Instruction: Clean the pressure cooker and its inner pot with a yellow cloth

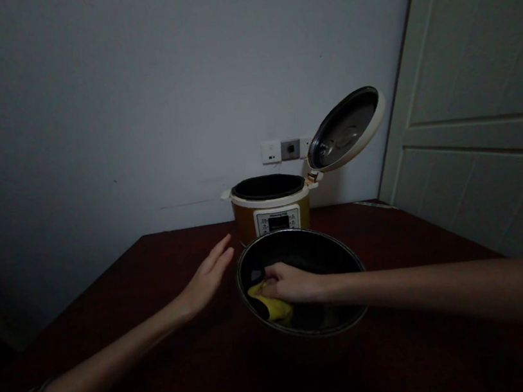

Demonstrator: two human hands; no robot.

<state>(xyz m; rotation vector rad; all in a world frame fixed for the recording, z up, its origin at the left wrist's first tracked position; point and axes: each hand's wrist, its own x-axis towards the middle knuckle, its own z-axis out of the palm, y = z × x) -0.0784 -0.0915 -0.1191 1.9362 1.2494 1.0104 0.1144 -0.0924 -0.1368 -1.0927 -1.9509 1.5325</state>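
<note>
A dark, round inner pot stands on the table in front of me, its mouth tipped toward me. Inside it, my right hand grips a yellow cloth against the left part of the pot's wall. My left hand hovers just left of the rim, fingers stretched out and nothing in them; a small gap seems to separate it from the pot. Directly behind the pot is an electric pressure cooker, brown-gold with a white rim and a front control panel. Its lid is swung up on the right.
The dark red wooden table runs back to a pale wall. Wall sockets sit behind the cooker, near the raised lid. A panelled white door rises at the right, beside the table.
</note>
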